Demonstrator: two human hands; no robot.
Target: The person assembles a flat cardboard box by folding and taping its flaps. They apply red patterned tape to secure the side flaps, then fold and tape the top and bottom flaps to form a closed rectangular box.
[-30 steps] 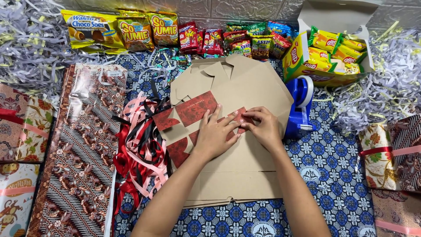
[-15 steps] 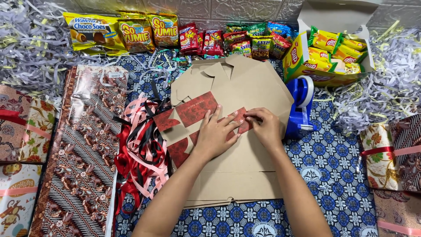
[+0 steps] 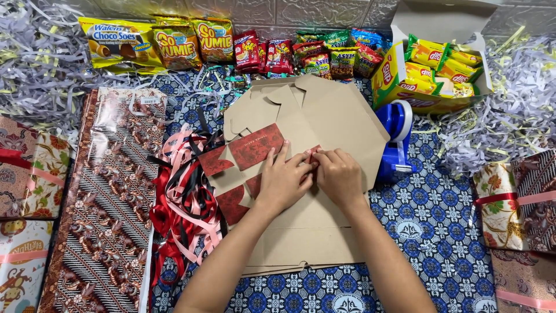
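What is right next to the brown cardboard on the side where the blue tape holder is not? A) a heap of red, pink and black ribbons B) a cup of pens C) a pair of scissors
A: the ribbons lie in a tangle against the cardboard's edge, opposite the blue tape holder.

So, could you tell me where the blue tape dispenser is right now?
The blue tape dispenser sits right of the flat cardboard, just below the open snack box.
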